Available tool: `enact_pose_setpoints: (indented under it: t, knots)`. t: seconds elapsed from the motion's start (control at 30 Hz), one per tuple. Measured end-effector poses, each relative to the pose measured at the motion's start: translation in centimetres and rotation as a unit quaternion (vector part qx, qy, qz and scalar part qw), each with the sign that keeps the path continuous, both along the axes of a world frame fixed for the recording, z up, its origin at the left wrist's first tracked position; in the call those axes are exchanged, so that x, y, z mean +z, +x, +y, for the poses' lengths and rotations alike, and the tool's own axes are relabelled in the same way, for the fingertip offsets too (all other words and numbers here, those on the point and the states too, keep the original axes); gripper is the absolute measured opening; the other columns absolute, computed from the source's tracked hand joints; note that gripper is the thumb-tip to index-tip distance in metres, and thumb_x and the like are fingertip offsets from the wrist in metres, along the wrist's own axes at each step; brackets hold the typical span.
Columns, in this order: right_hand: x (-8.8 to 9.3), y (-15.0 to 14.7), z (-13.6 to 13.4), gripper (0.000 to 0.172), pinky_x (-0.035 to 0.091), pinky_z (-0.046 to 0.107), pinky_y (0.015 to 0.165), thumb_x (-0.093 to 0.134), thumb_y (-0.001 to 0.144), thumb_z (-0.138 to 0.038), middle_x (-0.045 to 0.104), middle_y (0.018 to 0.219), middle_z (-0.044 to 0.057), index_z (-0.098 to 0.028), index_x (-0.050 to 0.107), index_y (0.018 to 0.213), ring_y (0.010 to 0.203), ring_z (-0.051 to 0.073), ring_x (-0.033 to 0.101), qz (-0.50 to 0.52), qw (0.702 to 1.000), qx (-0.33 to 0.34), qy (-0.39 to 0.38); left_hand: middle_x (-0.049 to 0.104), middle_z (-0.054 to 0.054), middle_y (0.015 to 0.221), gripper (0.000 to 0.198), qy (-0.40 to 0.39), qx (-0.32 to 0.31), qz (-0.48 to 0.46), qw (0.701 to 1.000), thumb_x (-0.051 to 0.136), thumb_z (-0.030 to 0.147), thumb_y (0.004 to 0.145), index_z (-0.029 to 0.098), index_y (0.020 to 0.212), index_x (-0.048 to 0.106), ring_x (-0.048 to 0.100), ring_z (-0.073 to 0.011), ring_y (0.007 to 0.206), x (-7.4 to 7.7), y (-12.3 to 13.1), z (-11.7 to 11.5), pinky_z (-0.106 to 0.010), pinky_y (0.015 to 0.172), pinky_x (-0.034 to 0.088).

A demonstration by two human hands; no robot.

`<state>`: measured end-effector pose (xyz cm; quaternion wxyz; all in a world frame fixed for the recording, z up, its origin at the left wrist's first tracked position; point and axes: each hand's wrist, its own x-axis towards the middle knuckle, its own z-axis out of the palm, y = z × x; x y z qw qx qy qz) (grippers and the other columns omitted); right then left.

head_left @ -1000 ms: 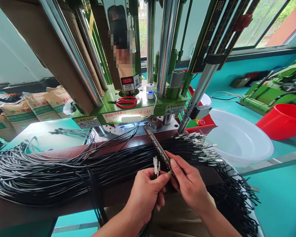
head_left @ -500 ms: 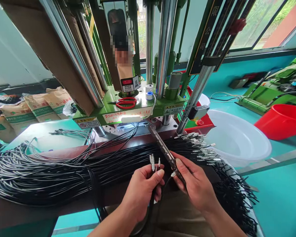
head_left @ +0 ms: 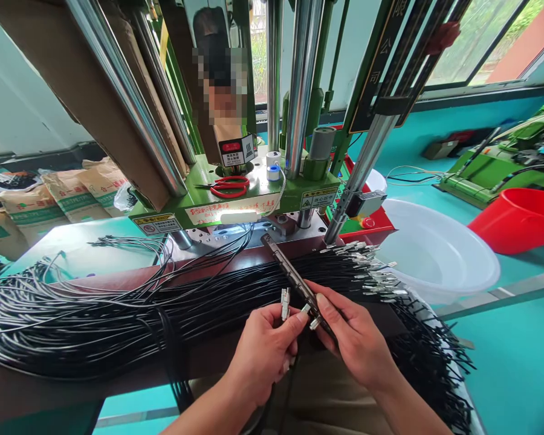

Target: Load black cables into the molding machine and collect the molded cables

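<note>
My right hand point(head_left: 351, 329) is closed on the near end of a long dark metal bar point(head_left: 290, 272) with small slots along it. The bar slants away toward the machine, its far tip near the steel base plate. My left hand point(head_left: 267, 344) pinches several black cables with light metal connectors point(head_left: 285, 304) at their ends. Its thumb and one connector are at the bar's left side, close to my right fingers. Another connector point(head_left: 315, 324) sits at the bar beside them. Below my hands, the cables' lower run is partly hidden.
Behind my hands a large bundle of black cables point(head_left: 95, 326) lies across the bench, connector ends to the right. The green press point(head_left: 272, 196) stands behind it, with red-handled scissors point(head_left: 229, 186) on top. At right are a white tub point(head_left: 476, 260) and a red bucket point(head_left: 512, 220).
My left hand has brought a connector rightward against the bar. The bar's far end has shifted slightly left, and my right hand keeps its hold.
</note>
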<state>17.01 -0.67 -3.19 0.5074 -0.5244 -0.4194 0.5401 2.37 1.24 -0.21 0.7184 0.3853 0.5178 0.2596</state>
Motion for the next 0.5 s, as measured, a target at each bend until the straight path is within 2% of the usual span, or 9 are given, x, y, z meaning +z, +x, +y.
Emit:
enact_pose_setpoints:
  t: [0.5]
  knots:
    - [0.65, 0.04, -0.15, 0.049, 0.035, 0.021, 0.041, 0.053, 0.087, -0.053, 0.055, 0.084, 0.003, -0.024, 0.059, 0.126, 0.053, 0.010, 0.040, -0.012, 0.999, 0.025, -0.021, 0.045, 0.008, 0.046, 0.036, 0.005, 0.004, -0.003, 1.000, 0.068, 0.050, 0.072, 0.017, 0.079, 0.058, 0.029, -0.0030, 0.028, -0.10, -0.10, 0.11, -0.015, 0.025, 0.018]
